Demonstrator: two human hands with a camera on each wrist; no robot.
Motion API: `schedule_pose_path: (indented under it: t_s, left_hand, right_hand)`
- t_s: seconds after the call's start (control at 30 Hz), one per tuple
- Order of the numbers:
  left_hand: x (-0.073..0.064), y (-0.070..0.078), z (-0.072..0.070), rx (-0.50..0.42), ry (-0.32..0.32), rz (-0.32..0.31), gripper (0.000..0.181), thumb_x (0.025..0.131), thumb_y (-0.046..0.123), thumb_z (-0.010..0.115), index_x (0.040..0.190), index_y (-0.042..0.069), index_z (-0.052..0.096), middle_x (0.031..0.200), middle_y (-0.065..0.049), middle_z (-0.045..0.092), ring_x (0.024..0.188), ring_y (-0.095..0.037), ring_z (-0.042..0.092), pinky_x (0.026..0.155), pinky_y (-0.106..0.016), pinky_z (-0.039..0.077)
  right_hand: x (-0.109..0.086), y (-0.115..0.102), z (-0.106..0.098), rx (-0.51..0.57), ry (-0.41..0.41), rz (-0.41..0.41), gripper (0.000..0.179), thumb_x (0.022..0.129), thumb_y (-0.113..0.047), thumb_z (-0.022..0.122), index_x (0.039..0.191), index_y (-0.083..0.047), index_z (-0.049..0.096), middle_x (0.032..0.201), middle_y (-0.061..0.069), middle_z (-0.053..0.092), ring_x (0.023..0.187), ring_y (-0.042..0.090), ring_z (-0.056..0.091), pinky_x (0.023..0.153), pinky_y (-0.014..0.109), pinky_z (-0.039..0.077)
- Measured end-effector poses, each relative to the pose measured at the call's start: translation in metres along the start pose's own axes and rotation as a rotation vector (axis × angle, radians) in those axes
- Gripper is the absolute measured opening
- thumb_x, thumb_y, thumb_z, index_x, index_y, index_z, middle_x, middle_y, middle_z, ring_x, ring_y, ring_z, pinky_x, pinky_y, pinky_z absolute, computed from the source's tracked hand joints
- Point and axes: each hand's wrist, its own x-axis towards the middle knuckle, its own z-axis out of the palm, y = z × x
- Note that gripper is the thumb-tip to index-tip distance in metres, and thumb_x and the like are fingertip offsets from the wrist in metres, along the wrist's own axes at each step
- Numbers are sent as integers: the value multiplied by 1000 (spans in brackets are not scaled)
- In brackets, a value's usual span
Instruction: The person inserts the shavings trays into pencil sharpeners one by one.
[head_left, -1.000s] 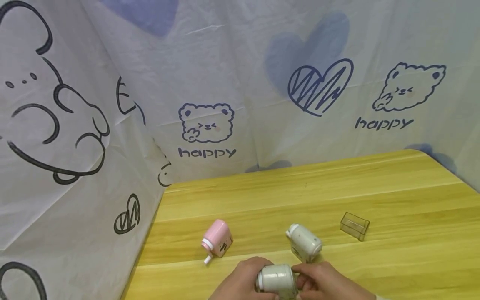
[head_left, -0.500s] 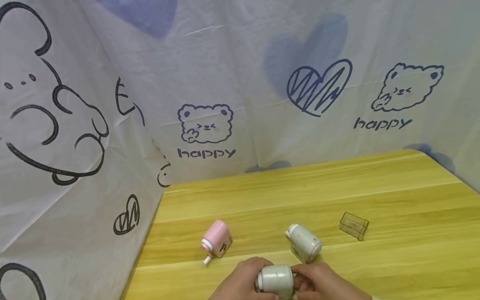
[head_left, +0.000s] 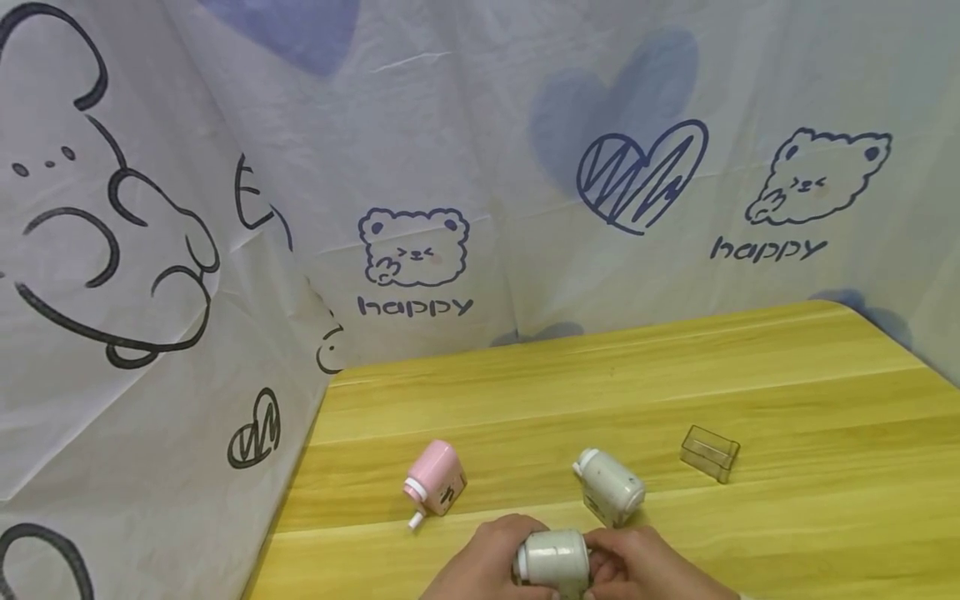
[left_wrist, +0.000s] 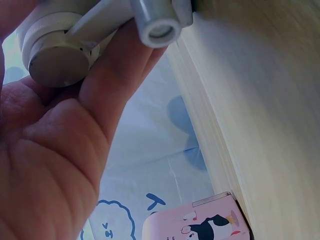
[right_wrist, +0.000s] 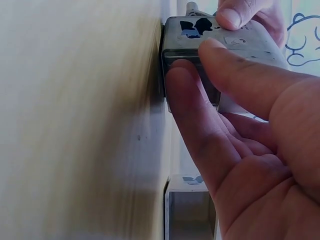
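Observation:
At the front of the table both hands hold a grey-green hand-crank pencil sharpener [head_left: 555, 557]. My left hand [head_left: 491, 558] grips its body from the crank side; the crank handle [left_wrist: 160, 32] sticks out past the fingers in the left wrist view. My right hand [head_left: 633, 562] pinches the opposite end. There, one fingertip lies against the dark see-through drawer [right_wrist: 194, 54] and the thumb rests on the printed face. Just beyond lies a second grey-green sharpener [head_left: 611, 486], whose open drawer slot shows in the right wrist view. A pink sharpener [head_left: 437, 475] lies to the left.
A loose see-through brown drawer [head_left: 708, 454] lies at the right on the yellow wood-grain table [head_left: 540, 408]. A white printed cloth [head_left: 420, 167] hangs behind the table and along its left side.

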Motion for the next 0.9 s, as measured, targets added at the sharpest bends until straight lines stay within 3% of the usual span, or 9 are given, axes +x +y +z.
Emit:
schedule_pose_path:
  t_s: [0.17, 0.3, 0.4, 0.5, 0.6, 0.7, 0.83, 0.9]
  left_hand:
    - [-1, 0, 0, 4, 0, -4, 40, 77, 14, 89, 111, 10, 68, 92, 12, 63, 77, -2, 60, 68, -24, 52]
    - [-1, -2, 0, 8, 12, 17, 43, 78, 15, 89, 115, 10, 68, 95, 12, 64, 79, -2, 60, 70, -24, 52]
    - [-2, -4, -3, 76, 69, 52, 45, 81, 18, 88, 119, 9, 67, 101, 10, 65, 85, -2, 60, 74, -25, 52]
    - [-5, -6, -6, 170, 167, 54, 49, 83, 21, 87, 125, 7, 64, 110, 4, 66, 93, -5, 60, 80, -29, 53]
    - [-8, -8, -9, 236, 273, 41, 55, 85, 20, 85, 131, 3, 60, 118, -3, 66, 101, -13, 61, 87, -36, 54]
    - [-9, -10, -10, 258, 341, 31, 59, 86, 18, 84, 135, 0, 57, 123, -7, 66, 107, -19, 62, 92, -42, 53]
    - [-8, -7, -7, 317, 404, 2, 68, 84, 22, 86, 140, 0, 54, 128, -12, 65, 111, -25, 63, 94, -48, 53]
    - [-6, -4, -4, 371, 477, 31, 73, 82, 24, 88, 143, 2, 52, 132, -13, 63, 114, -25, 62, 94, -49, 53]
  right_hand:
    - [0, 1, 2, -12, 7, -29, 35, 91, -1, 75, 121, 13, 63, 93, -4, 70, 79, 3, 66, 68, 27, 58]
    - [-2, 0, -1, 16, -16, -9, 43, 93, -4, 73, 129, 16, 58, 96, -4, 70, 81, 4, 66, 71, 27, 59]
    - [-4, -4, -6, 71, -28, 49, 55, 97, -8, 69, 140, 19, 48, 101, 1, 71, 85, 8, 69, 74, 26, 58]
    - [-6, -9, -13, 49, 13, 71, 51, 101, -14, 67, 138, 16, 50, 98, 3, 73, 84, 9, 69, 72, 27, 58]
    - [-10, -15, -21, -47, 116, 39, 31, 102, -18, 66, 122, 5, 66, 88, 0, 73, 73, 6, 66, 62, 28, 57]
    - [-14, -20, -27, -118, 245, -10, 14, 102, -16, 66, 106, -4, 72, 80, 0, 71, 61, 4, 60, 50, 29, 53]
    - [-18, -25, -35, -304, 508, -67, 3, 98, -13, 72, 96, -12, 73, 74, -7, 68, 56, 2, 54, 45, 25, 47]
    - [-18, -26, -40, -426, 659, -63, 2, 96, -13, 74, 94, -14, 73, 74, -11, 64, 58, 2, 52, 47, 24, 45]
